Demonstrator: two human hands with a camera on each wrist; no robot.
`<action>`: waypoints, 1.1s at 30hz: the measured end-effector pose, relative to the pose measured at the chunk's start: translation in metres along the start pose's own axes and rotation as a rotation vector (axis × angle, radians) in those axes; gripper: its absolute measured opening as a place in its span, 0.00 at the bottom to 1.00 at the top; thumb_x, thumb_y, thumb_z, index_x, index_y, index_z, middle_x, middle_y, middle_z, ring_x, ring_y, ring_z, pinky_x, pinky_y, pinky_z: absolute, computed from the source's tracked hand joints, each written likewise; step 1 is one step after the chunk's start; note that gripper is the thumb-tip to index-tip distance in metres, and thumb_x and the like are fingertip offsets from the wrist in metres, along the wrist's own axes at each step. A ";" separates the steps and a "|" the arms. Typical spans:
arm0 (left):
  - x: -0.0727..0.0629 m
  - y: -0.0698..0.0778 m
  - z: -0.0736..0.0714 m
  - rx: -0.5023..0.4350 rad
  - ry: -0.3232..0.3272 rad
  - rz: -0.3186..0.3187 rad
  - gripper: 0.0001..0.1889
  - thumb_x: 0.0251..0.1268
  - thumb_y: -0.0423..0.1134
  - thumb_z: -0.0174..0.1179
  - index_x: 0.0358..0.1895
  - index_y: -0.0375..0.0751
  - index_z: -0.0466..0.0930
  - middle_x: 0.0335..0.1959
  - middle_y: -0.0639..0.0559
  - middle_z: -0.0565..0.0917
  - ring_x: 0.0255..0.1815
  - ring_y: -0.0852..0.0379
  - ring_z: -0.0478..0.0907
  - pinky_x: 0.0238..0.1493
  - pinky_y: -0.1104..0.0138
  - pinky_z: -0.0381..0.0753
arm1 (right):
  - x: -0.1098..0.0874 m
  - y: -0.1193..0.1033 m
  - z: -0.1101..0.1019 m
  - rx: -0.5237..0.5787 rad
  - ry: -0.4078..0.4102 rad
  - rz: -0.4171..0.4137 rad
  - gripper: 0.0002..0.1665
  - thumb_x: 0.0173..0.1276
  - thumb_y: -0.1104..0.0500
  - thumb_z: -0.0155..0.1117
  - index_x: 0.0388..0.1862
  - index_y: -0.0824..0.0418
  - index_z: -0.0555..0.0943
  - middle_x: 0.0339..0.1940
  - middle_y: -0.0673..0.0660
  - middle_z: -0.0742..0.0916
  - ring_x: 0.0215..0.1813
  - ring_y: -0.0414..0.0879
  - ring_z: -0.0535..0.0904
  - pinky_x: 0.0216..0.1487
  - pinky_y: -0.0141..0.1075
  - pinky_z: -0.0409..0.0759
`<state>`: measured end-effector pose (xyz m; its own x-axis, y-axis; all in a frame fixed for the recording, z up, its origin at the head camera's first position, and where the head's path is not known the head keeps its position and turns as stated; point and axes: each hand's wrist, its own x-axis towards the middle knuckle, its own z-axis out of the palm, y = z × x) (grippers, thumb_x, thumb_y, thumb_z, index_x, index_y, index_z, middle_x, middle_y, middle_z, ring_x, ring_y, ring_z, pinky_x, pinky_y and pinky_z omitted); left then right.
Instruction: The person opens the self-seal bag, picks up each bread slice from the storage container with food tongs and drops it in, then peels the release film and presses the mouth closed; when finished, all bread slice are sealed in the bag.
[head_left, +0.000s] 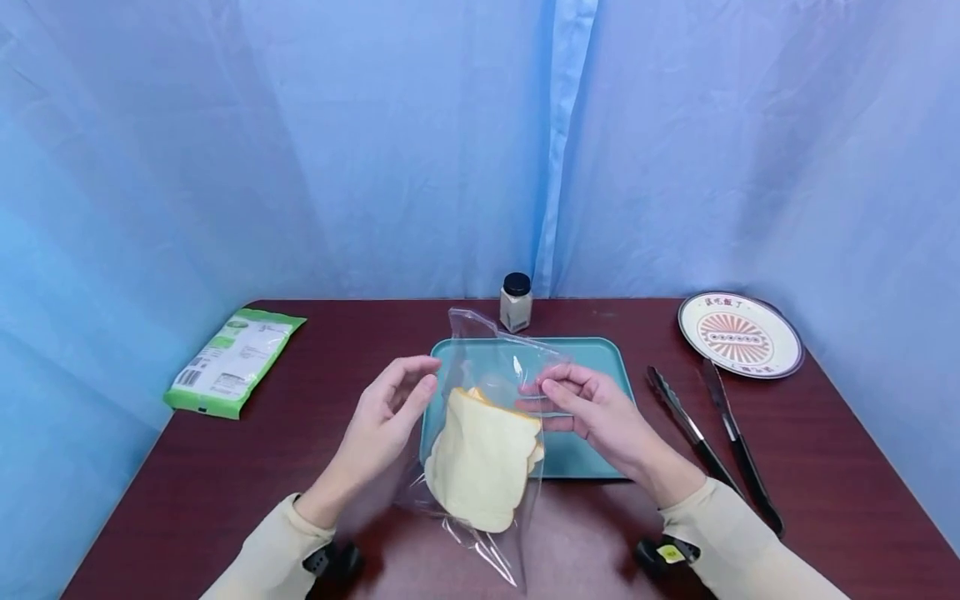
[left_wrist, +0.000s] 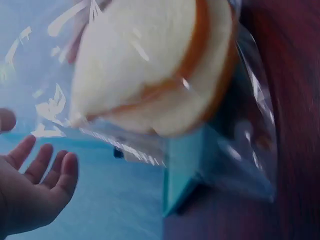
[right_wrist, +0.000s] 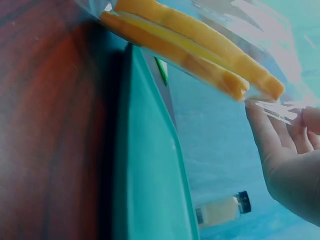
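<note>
A clear plastic zip bag [head_left: 491,354] hangs tilted over the table with bread slices [head_left: 483,462] inside it. My right hand [head_left: 600,412] pinches the bag's right side near its top, between thumb and fingers; the left wrist view shows the slices [left_wrist: 145,60] through the film. To the left of the bag is my left hand [head_left: 393,408], its fingers relaxed and apart from the plastic [left_wrist: 55,107]. Behind and below the bag lies a teal tray [head_left: 600,358], partly hidden by it.
A jar with a black lid [head_left: 516,304] stands behind the tray. At the left lies a green and white packet [head_left: 232,362]. On the right are metal tongs with black handles [head_left: 678,412] and a patterned plate [head_left: 738,335]. A blue curtain [head_left: 405,150] backs the table.
</note>
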<state>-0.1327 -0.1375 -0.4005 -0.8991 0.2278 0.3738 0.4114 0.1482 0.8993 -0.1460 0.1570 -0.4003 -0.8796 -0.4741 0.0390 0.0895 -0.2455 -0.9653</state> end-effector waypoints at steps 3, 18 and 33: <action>0.010 -0.012 -0.002 -0.049 -0.062 -0.102 0.22 0.75 0.36 0.60 0.69 0.40 0.72 0.62 0.44 0.79 0.60 0.50 0.78 0.57 0.66 0.80 | 0.001 -0.005 -0.003 -0.013 -0.043 -0.026 0.08 0.81 0.63 0.53 0.50 0.61 0.79 0.52 0.62 0.87 0.59 0.61 0.83 0.54 0.51 0.84; 0.022 -0.022 0.009 -0.336 -0.126 -0.111 0.10 0.74 0.31 0.60 0.51 0.27 0.82 0.45 0.26 0.84 0.43 0.52 0.87 0.46 0.56 0.87 | 0.000 -0.008 -0.001 -0.083 0.196 -0.011 0.33 0.74 0.64 0.65 0.70 0.56 0.59 0.65 0.67 0.78 0.57 0.60 0.84 0.55 0.52 0.83; 0.014 -0.013 0.013 -0.351 -0.058 -0.160 0.11 0.73 0.33 0.62 0.51 0.28 0.83 0.42 0.36 0.87 0.39 0.50 0.88 0.42 0.52 0.88 | -0.014 0.008 0.007 -0.409 0.225 0.050 0.48 0.70 0.60 0.71 0.81 0.66 0.56 0.72 0.68 0.74 0.62 0.57 0.81 0.50 0.39 0.85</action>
<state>-0.1489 -0.1238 -0.4098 -0.9337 0.2838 0.2183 0.1816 -0.1502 0.9718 -0.1298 0.1553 -0.4066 -0.9623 -0.2710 -0.0233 -0.0175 0.1474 -0.9889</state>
